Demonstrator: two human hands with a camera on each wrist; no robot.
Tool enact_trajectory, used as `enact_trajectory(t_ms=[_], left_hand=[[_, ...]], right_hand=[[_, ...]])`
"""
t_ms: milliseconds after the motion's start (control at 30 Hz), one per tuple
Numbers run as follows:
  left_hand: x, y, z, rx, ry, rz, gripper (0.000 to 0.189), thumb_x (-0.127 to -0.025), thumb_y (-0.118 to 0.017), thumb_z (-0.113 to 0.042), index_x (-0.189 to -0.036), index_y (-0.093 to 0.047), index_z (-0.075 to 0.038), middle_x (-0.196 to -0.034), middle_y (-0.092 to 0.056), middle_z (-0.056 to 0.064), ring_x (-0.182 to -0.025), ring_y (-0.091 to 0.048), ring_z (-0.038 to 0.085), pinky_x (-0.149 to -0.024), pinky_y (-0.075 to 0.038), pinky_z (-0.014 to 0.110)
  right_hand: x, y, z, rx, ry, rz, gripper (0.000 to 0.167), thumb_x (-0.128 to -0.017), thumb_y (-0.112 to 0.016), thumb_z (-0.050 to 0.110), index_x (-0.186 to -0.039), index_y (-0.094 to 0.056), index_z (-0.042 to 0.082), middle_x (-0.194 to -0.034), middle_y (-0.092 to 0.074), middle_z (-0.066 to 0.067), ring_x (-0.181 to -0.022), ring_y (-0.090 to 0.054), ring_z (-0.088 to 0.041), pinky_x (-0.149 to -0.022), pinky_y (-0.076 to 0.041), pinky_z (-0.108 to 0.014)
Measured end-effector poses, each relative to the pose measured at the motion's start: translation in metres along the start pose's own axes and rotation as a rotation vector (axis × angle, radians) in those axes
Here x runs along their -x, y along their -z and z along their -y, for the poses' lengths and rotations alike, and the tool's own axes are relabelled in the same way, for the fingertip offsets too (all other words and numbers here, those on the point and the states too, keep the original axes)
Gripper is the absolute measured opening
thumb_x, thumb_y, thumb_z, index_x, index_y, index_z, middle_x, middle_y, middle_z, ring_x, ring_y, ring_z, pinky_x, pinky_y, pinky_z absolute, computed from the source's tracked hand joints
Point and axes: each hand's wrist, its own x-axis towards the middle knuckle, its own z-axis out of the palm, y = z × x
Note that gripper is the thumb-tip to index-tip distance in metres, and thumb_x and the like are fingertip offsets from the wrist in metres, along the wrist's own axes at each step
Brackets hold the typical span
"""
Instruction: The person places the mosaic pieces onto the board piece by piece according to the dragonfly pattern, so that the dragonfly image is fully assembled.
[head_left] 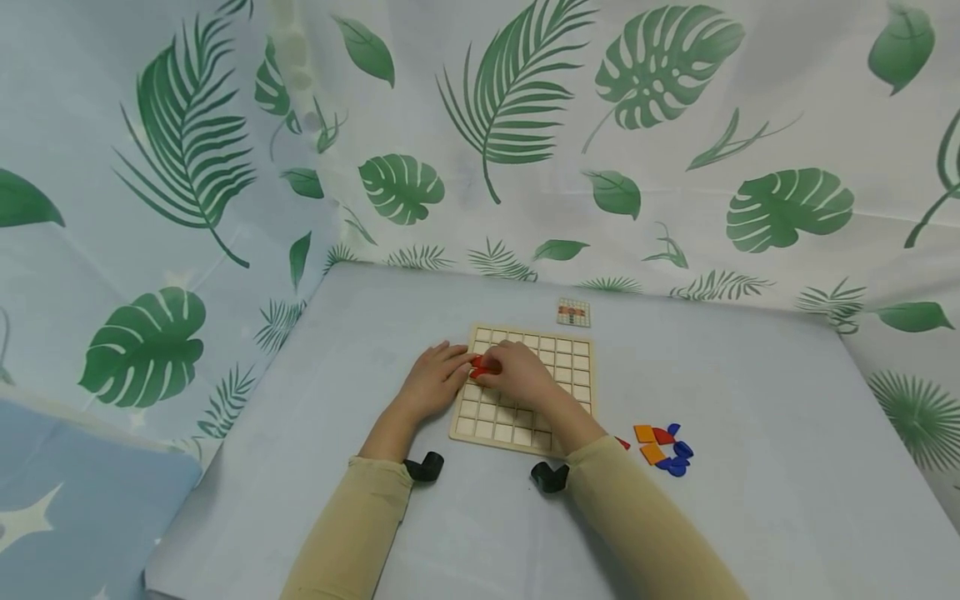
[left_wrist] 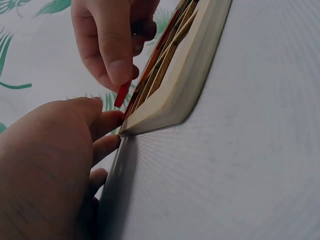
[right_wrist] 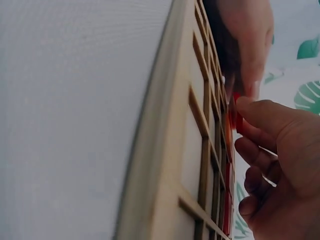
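Observation:
A wooden grid board [head_left: 486,429] lies on the table, its squares framed by raised strips. My right hand [head_left: 519,373] is above the board's left part and pinches a small flat red piece [left_wrist: 121,95] between thumb and fingertips; in the right wrist view the red piece [right_wrist: 239,117] is tilted off the grid. My left hand [head_left: 435,382] rests at the board's left edge, its fairly straight fingertips touching the frame next to the red. Other red and orange pieces show in the grid in the wrist views, though the hands hide most of them from above.
A small pattern card [head_left: 573,312] lies behind the board. To the right are loose orange squares [head_left: 652,453], a red piece [head_left: 663,436] and several blue pieces [head_left: 677,465]. Another red piece [head_left: 623,442] lies by the right forearm. Leaf-printed cloth walls [head_left: 525,217] stand behind the table.

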Motion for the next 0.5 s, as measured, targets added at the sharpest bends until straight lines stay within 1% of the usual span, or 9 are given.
enact_trajectory(t_ms=[133, 267, 500], left_hand=[[-0.0015, -0.0007, 0.0009, -0.005, -0.006, -0.001, 0.044, -0.107, -0.038, -0.041, -0.143, -0.054, -0.023, -0.153, -0.047, 0.001, -0.149, -0.030, 0.030, -0.125, -0.020, 0.051], [-0.0021, -0.0010, 0.0014, -0.002, -0.011, 0.005, 0.044, -0.106, -0.040, -0.042, -0.144, -0.053, -0.023, -0.153, -0.046, 0.000, -0.150, -0.029, 0.030, -0.125, -0.020, 0.052], [-0.0004, 0.0008, 0.0010, -0.017, -0.025, 0.008, 0.044, -0.105, -0.044, -0.039, -0.145, -0.051, -0.023, -0.154, -0.045, 0.002, -0.150, -0.029, 0.030, -0.125, -0.019, 0.051]], right_hand=[[-0.0005, -0.0044, 0.0012, 0.022, 0.001, -0.020, 0.029, -0.091, -0.071, 0.038, -0.109, -0.071, 0.015, -0.103, -0.066, -0.002, -0.092, -0.059, -0.020, -0.082, -0.053, -0.037], [0.0008, -0.0063, 0.0028, 0.027, 0.007, -0.018, 0.026, -0.091, -0.072, 0.036, -0.107, -0.071, 0.016, -0.098, -0.064, 0.000, -0.089, -0.057, -0.018, -0.078, -0.052, -0.035], [0.0009, -0.0062, 0.0041, 0.045, 0.012, -0.017, 0.026, -0.091, -0.072, 0.036, -0.109, -0.071, 0.018, -0.102, -0.064, 0.000, -0.092, -0.057, -0.019, -0.081, -0.052, -0.036]])
